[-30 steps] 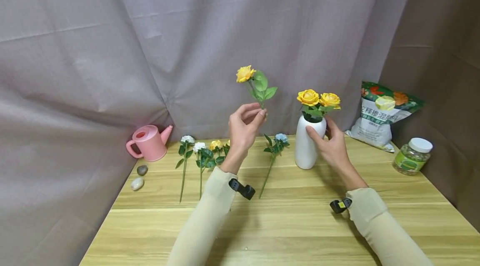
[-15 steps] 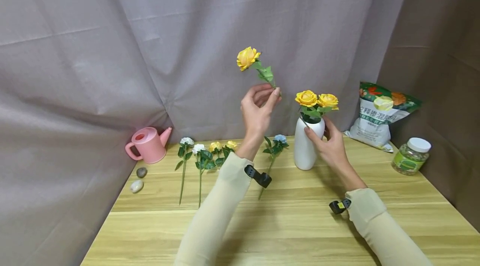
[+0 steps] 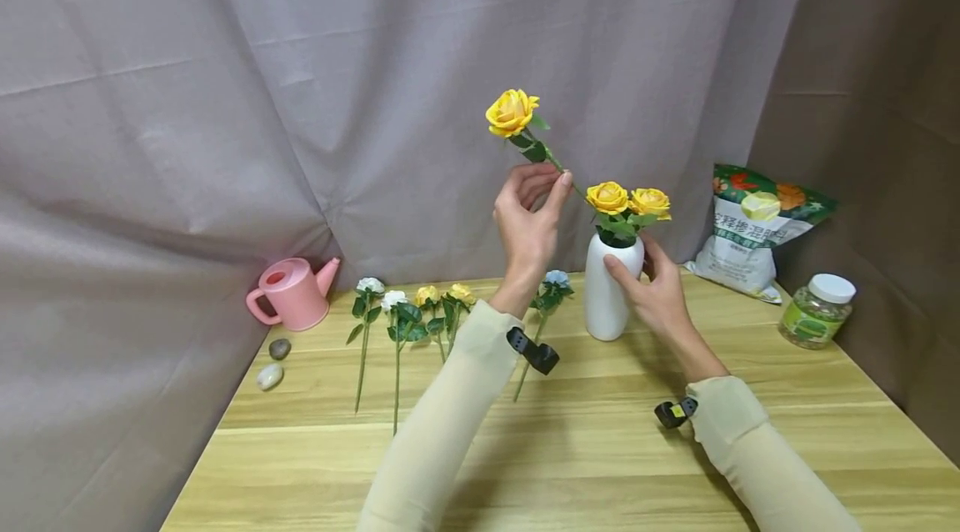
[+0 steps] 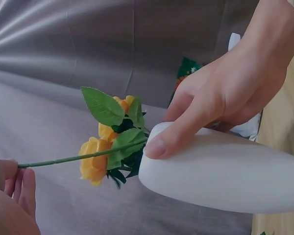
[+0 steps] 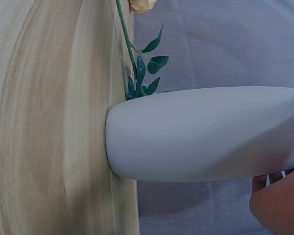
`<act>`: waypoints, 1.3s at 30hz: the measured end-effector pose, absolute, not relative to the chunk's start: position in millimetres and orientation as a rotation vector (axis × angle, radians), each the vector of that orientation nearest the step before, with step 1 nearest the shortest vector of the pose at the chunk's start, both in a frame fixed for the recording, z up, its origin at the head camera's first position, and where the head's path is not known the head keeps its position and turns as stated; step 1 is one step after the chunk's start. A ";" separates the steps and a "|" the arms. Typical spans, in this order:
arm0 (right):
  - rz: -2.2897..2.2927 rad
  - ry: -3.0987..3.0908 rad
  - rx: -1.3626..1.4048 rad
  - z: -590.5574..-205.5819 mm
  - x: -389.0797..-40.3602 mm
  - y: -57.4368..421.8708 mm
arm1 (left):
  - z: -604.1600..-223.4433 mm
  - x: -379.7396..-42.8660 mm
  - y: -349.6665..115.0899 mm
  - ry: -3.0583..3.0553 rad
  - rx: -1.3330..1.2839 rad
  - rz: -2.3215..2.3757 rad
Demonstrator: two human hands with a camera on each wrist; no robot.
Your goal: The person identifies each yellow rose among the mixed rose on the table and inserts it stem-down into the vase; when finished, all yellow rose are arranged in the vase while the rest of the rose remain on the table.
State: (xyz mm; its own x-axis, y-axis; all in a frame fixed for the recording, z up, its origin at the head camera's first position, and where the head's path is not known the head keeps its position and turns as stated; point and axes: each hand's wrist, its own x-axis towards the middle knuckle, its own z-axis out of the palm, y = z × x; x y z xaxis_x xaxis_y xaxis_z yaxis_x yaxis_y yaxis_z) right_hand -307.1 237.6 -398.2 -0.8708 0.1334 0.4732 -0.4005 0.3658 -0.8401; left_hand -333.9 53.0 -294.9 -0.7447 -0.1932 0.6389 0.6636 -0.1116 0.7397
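My left hand (image 3: 527,223) pinches the stem of a yellow rose (image 3: 512,112), raised and tilted with its bloom to the upper left. In the left wrist view the green stem (image 4: 73,159) runs from those fingertips to the vase mouth; whether its end is inside cannot be told. My right hand (image 3: 658,290) grips the upper part of the white vase (image 3: 606,298), thumb near the rim. Two yellow roses (image 3: 607,198) with green leaves stand in it. The right wrist view shows the vase's base (image 5: 137,142) upright on the table (image 5: 44,122).
White roses (image 3: 393,300), yellow roses (image 3: 427,295) and a blue rose (image 3: 557,278) lie on the table. A pink watering can (image 3: 296,298) and two stones (image 3: 270,376) are at left. A fertilizer bag (image 3: 742,240) and a lidded jar (image 3: 813,315) stand at right.
My left hand has moved up and right with the yellow rose, tilting it so its stem end points to the vase mouth. The right hand keeps its grip on the vase.
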 end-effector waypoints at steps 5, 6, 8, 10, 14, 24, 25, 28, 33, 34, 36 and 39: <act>1.522 -2.169 0.246 -398.8 -307.5 237.3 | -303.3 -337.6 54.0 -1.591 -0.534 -1.860; 1.520 -2.167 0.251 -398.7 -307.5 237.3 | -304.8 -337.6 54.4 -1.603 -0.539 -1.838; 1.519 -2.161 0.256 -398.7 -307.4 237.7 | -308.3 -337.9 55.7 -1.634 -0.553 -1.785; 1.517 -2.157 0.256 -398.5 -307.1 238.0 | -312.6 -338.0 58.1 -1.671 -0.569 -1.732; 1.517 -2.148 0.252 -398.7 -306.7 239.2 | -321.8 -337.1 65.5 -1.755 -0.592 -1.652; 1.499 -2.146 0.266 -400.2 -307.3 239.2 | -349.7 -334.0 80.5 -1.902 -0.495 -1.764; 1.498 -2.147 0.267 -400.3 -307.5 239.1 | -352.2 -334.3 81.0 -1.912 -0.481 -1.788; 1.500 -2.146 0.270 -399.7 -308.1 238.5 | -357.1 -335.5 81.9 -1.942 -0.423 -1.851; 1.509 -2.137 0.267 -398.7 -308.8 238.6 | -359.2 -340.4 81.7 -1.983 -0.347 -1.893; 1.513 -2.137 0.267 -398.8 -308.9 238.7 | -359.4 -341.4 81.6 -1.993 -0.342 -1.890; 1.517 -2.135 0.270 -399.1 -308.9 239.0 | -360.2 -343.5 81.5 -2.010 -0.349 -1.868; 1.528 -2.124 0.279 -399.6 -309.1 239.1 | -360.4 -345.3 81.7 -2.013 -0.389 -1.851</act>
